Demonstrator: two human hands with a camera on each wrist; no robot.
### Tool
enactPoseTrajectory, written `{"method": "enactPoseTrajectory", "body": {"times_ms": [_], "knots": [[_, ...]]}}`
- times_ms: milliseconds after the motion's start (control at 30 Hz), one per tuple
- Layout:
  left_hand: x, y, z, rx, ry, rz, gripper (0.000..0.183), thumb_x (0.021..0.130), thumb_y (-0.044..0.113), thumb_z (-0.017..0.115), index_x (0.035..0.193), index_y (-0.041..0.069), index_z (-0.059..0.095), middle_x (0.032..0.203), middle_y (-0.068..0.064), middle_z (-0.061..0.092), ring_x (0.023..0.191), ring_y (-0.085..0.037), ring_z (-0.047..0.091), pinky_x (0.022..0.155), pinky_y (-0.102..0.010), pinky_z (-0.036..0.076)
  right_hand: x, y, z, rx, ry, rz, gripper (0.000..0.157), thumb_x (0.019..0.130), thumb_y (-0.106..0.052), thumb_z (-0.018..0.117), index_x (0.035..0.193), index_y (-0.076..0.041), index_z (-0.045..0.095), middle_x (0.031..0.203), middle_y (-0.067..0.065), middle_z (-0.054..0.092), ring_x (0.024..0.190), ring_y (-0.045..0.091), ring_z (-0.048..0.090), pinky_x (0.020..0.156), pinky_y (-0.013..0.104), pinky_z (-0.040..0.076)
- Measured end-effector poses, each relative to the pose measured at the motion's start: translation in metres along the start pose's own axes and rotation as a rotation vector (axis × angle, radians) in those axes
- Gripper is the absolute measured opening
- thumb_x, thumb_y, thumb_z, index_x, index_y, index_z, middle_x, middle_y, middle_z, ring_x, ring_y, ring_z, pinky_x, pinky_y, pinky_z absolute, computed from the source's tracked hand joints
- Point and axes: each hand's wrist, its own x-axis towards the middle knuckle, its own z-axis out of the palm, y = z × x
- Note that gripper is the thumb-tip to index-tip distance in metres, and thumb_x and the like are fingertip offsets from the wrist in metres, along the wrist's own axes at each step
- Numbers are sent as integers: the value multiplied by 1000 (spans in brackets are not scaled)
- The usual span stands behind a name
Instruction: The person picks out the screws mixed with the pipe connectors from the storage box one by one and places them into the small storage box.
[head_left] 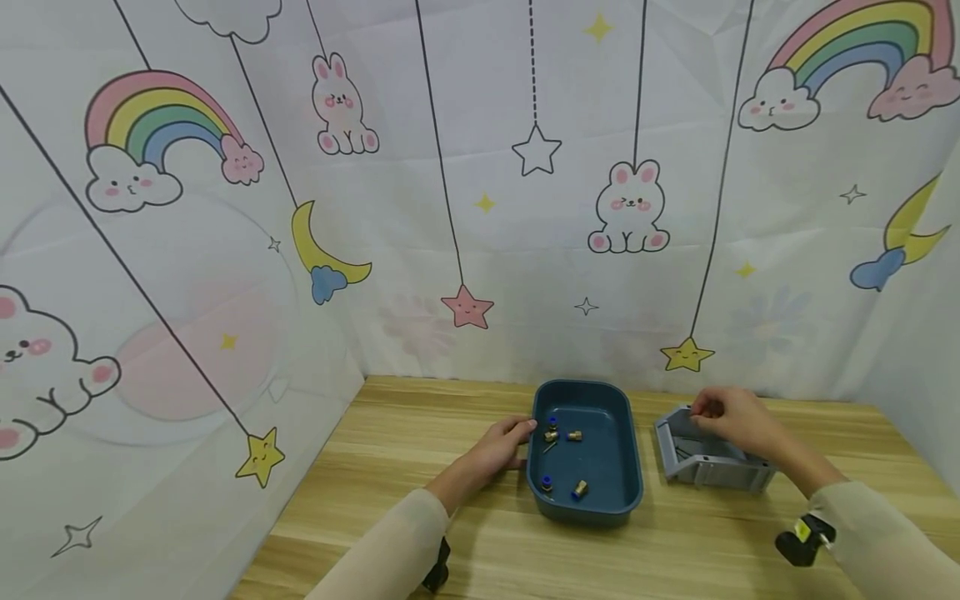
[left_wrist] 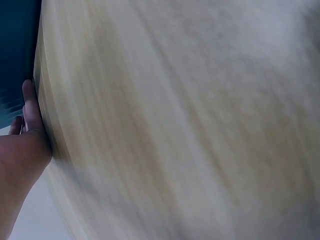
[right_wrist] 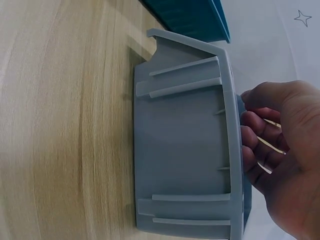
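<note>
A dark blue tray (head_left: 592, 508) stands on the table, holding several small brass fittings (head_left: 581, 488), some with blue collars, and a thin pin-like piece (head_left: 551, 447). My left hand (head_left: 504, 446) rests against the tray's left side, thumb at the rim; its straight fingers lie along the outer wall in the left wrist view. To the right is a grey bin (right_wrist: 180, 145) with a sloping front. Over its far part my right hand (head_left: 738, 421) curls its fingers, thumb near the index finger. The fingertips are partly hidden behind the bin's wall, so I cannot tell whether they pinch anything.
The wood-grain table (head_left: 420, 400) runs under both containers. Behind it and on the sides hang white cloth walls (head_left: 540, 250) printed with rabbits, stars and rainbows. Black camera mounts (head_left: 804, 540) sit at my sleeved wrists. The tray and bin stand a short gap apart.
</note>
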Motion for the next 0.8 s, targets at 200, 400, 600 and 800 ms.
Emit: {"method": "enactPoseTrajectory", "body": {"times_ms": [200,400,600,800], "knots": [[0,0,-1,-10,-20,7,58,111,34,56,152,-7,47,145,-23,59,135,-33,57,94,-46,62,3,-4,4,1,-2,-17,5,98,-11,75,98,-7,72,88,-2,68,78,10,61,64,29,54],[0,0,0,-10,-19,7,59,111,35,57,151,-6,48,146,-23,58,136,-33,56,94,-46,62,7,-11,8,2,-15,-49,4,98,-10,75,98,-7,72,87,-3,67,77,9,60,65,28,53],[0,-1,0,-8,-16,-1,59,111,36,57,152,-6,48,146,-22,58,136,-33,56,93,-45,63,9,-20,11,-14,-8,-73,4,98,-9,75,97,-6,73,85,-4,67,76,8,60,65,28,53],[0,0,-1,-10,-15,0,58,111,35,57,151,-6,48,145,-22,59,136,-33,56,94,-45,62,14,-28,14,-15,-4,-79,3,98,-11,75,97,-9,73,85,-4,66,75,9,59,65,27,52]]}}
